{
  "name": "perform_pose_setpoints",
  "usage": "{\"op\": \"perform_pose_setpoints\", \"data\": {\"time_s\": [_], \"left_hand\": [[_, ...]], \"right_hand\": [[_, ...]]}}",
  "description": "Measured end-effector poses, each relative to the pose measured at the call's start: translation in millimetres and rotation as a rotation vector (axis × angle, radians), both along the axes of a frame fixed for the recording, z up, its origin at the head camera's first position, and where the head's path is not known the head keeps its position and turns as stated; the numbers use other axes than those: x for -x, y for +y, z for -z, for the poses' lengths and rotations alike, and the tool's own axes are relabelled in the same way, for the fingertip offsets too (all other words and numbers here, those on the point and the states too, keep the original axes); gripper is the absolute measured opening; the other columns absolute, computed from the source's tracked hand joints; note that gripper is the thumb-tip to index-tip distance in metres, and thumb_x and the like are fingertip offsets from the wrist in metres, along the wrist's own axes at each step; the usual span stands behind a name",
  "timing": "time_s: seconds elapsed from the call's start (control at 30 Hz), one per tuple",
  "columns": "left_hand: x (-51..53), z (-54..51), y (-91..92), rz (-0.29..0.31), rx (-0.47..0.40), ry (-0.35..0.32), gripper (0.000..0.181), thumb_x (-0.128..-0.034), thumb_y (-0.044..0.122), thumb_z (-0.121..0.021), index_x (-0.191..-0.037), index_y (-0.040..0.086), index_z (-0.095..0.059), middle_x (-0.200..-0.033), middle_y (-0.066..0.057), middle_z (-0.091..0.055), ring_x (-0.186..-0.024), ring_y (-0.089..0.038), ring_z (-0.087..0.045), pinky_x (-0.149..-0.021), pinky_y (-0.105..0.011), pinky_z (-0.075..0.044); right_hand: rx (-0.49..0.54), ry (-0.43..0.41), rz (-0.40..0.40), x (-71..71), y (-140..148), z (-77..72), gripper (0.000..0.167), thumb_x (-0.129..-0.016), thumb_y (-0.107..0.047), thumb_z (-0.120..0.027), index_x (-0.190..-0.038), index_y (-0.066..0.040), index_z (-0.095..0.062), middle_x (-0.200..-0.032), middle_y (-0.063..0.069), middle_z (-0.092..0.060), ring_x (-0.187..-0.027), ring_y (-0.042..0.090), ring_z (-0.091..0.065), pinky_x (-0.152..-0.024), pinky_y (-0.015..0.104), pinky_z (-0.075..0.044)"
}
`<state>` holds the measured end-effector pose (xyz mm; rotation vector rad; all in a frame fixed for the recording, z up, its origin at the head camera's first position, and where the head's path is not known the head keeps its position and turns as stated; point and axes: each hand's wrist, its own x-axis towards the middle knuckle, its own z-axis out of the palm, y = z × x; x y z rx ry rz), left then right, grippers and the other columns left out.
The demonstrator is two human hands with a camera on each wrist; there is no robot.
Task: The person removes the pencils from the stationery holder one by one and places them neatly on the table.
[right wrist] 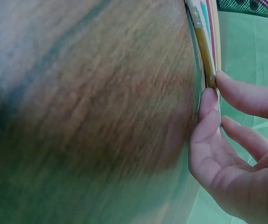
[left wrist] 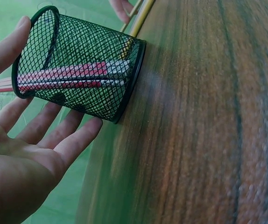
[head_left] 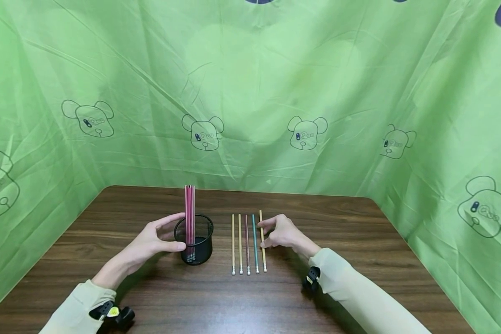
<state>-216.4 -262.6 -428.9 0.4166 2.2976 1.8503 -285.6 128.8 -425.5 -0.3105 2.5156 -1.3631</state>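
A black mesh cup (head_left: 202, 253) stands upright on the table, with several pink-striped pencils (head_left: 189, 208) leaning inside, eraser ends down. My left hand (head_left: 148, 241) holds the cup from its left side; in the left wrist view the thumb of this hand (left wrist: 26, 154) is at the rim and the fingers lie along the mesh (left wrist: 82, 42). To the right, my right hand (head_left: 285, 233) pinches the rightmost yellow pencil (head_left: 263, 259) between thumb and fingers. The right wrist view shows this pencil (right wrist: 203, 46) at the fingertips of my right hand (right wrist: 236, 163).
Left of the pinched pencil lie two yellowish pencils (head_left: 233, 246), a dark red one (head_left: 247, 246) and a blue one (head_left: 255, 246), roughly parallel, eraser ends toward me. The brown wooden table (head_left: 150, 306) has a green printed curtain (head_left: 254, 93) behind and at its sides.
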Motion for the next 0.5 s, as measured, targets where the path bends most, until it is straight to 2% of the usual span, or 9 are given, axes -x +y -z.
{"op": "perform_pose_setpoints", "data": {"time_s": [0.3,0.5], "left_hand": [[-2.7,-2.2,-0.5,0.016,-0.016,0.011,0.082,-0.0909,0.012,-0.083,-0.162,0.009,-0.041,-0.157,-0.023,-0.047,-0.138,-0.041,-0.052,-0.104,-0.041,-0.042],[-2.0,-2.1,0.0,0.023,-0.027,0.015,0.082,-0.0912,0.011,-0.083,-0.161,0.008,-0.041,-0.157,-0.024,-0.047,-0.137,-0.041,-0.052,-0.102,-0.035,-0.044]], "right_hand": [[-0.041,0.015,-0.017,-0.3,-0.6,-2.4,0.059,-0.069,0.007,-0.093,-0.125,0.000,-0.076,-0.103,0.013,-0.071,-0.062,0.016,-0.066,-0.059,0.034,-0.058],[-0.102,0.041,-0.001,-1.4,-1.0,-3.3,0.056,-0.068,0.007,-0.093,-0.121,-0.002,-0.078,-0.100,0.010,-0.072,-0.056,0.015,-0.064,-0.057,0.033,-0.057]]}}
